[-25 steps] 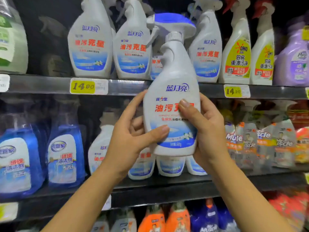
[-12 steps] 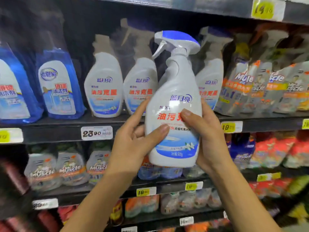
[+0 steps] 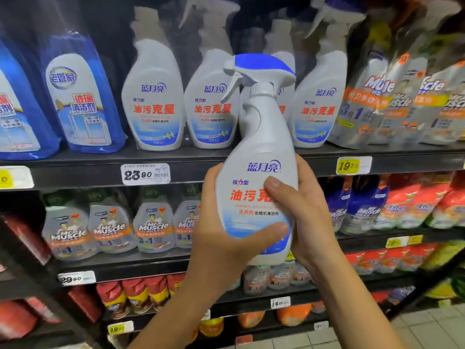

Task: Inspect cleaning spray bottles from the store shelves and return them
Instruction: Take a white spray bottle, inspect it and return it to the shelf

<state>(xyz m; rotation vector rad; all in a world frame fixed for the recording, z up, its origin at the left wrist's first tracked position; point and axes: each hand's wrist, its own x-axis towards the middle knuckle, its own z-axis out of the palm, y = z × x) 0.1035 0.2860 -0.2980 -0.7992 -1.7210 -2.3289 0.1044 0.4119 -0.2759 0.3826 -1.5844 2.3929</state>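
Spray bottle (image 3: 256, 157), white with a blue trigger head and a blue-and-red label, held nearly upright in mid-air in front of the store shelving, label toward the camera, off the shelf and touching nothing but the hands. Left hand (image 3: 219, 238) wrapped round the lower left side, thumb laid across the bottom of the label. Right hand (image 3: 309, 222) cupping the right side, thumb pressed over the red lettering. On both, fingers (image 3: 210, 182) curled behind the body, grasping it. Just behind, row of matching bottles (image 3: 153, 102) standing on a dark shelf (image 3: 226, 159), white price tag (image 3: 145, 174) on its edge. Blue glass-cleaner bottles (image 3: 75, 102) left of that row, grey refill pouches (image 3: 392, 102) right of it, more pouches (image 3: 153, 227) one shelf down. By the look of it, inspection under way, front label on show, back and sides perhaps yet to be turned. Return to the row not yet done, with no open slot plainly visible behind the held bottle.
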